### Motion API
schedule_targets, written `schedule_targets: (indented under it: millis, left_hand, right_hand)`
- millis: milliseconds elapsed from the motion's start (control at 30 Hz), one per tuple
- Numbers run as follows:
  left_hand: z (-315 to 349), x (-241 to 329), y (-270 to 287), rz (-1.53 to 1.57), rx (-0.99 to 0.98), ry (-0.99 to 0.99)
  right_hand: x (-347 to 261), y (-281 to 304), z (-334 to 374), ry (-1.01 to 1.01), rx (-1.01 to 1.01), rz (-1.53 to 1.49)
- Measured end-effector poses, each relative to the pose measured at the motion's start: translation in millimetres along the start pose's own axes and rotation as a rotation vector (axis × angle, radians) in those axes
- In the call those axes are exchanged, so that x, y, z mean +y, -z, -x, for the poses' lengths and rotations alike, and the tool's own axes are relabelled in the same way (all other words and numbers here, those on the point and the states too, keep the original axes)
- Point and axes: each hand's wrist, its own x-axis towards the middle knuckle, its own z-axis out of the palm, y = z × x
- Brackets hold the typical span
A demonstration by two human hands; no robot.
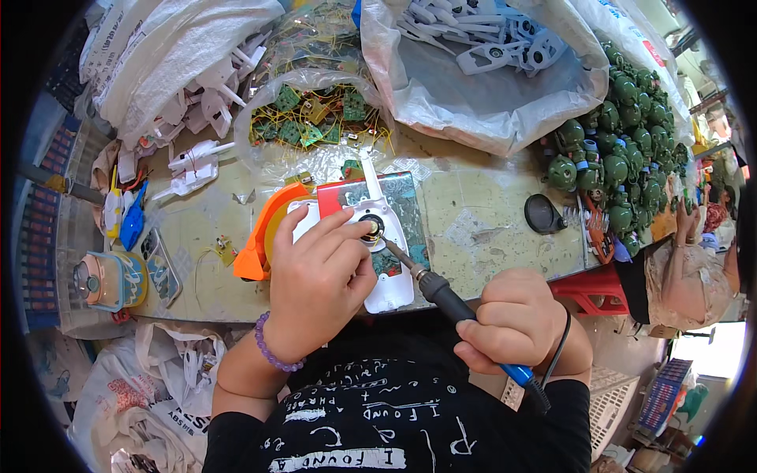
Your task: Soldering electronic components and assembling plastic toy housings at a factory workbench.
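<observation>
Near the front edge of the table [497, 264], a white plastic part [390, 292] lay on a flat red and green board [406, 193]. The left hand [319, 272] bent over the white part, its fingertips down by the round black piece [378, 226] inside it. Whether those fingers pinched anything, I could not tell. The right hand [516, 319] was wrapped tight around a soldering iron [445, 299]. Its thin tip pointed down at the white part, right beside the round piece; touching or not was too small to see. An orange tape holder [256, 244] stood left of the board. Behind the board sat a clear bag of little green circuit boards [315, 118].
</observation>
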Motion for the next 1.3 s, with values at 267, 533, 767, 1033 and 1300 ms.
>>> schedule_targets:
  millis: [267,533,767,1033,1300]
  left_hand:
    - [-2.0,-2.6,-0.6,-0.002,-0.004,0.019]
    - [-6.3,2.4,3.0,0.023,-0.027,0.030]
    - [-3.9,3.4,1.3,0.008,0.009,0.023]
    - [-0.1,1.8,-0.9,0.001,0.000,0.010]
    - [1.3,-4.6,0.1,-0.029,-0.016,0.030]
  right_hand:
    - [9.5,0.3,11.3,0.025,0.052,0.010]
    - [8.3,1.0,94.6,-0.415,1.065,0.288]
    - [-1.3,114.1,155.3,-0.699,1.582,0.397]
    - [55.6,133.6,191.4,-1.107,1.300,0.551]
    - [96.8,60.7,170.8,-0.986,1.397,0.163]
